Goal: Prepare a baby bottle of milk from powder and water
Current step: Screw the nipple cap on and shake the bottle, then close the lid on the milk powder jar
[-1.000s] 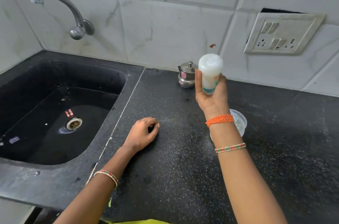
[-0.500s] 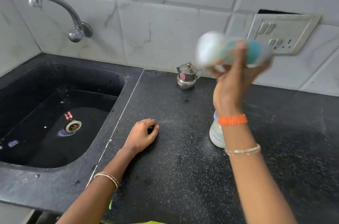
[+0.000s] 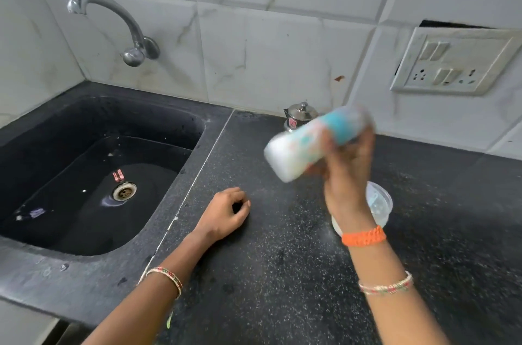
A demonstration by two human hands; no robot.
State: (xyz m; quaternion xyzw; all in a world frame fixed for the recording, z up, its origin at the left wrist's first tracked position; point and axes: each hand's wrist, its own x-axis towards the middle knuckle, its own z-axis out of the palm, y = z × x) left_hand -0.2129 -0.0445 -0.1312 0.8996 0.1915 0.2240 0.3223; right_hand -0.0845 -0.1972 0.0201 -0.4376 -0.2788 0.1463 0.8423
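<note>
Clenched round the blurred, tilted baby bottle (image 3: 313, 144), the right hand (image 3: 348, 175) lifts it above the desk (image 3: 282, 274) right of the sink (image 3: 93, 175), while the left hand (image 3: 226, 213) rests loosely curled, grip released, beside that sink.

Countertop (image 3: 282, 274): black stone, matt, finely speckled white, a pale joint line along the sink's right edge. Sink (image 3: 70, 231): same dark stone look, basin floor wet and glossy; drain ring (image 3: 124, 191) dull metal, tarnished. Tap (image 3: 118, 22): polished chrome, mirror-bright. Wall tiles (image 3: 268, 56): white marble-pattern, smooth, semi-gloss, grey veins. Switch plate (image 3: 452, 62): off-white plastic, scuffed, grimy. Small lidded pot (image 3: 299, 116) at the counter's back edge: shiny stainless steel, red sticker. Baby bottle (image 3: 310, 144): plastic, milky white body, teal part, motion-blurred. Clear plastic cup (image 3: 378, 203): thin, translucent. Orange wristband (image 3: 364, 236): looks braided thread, matt.
</note>
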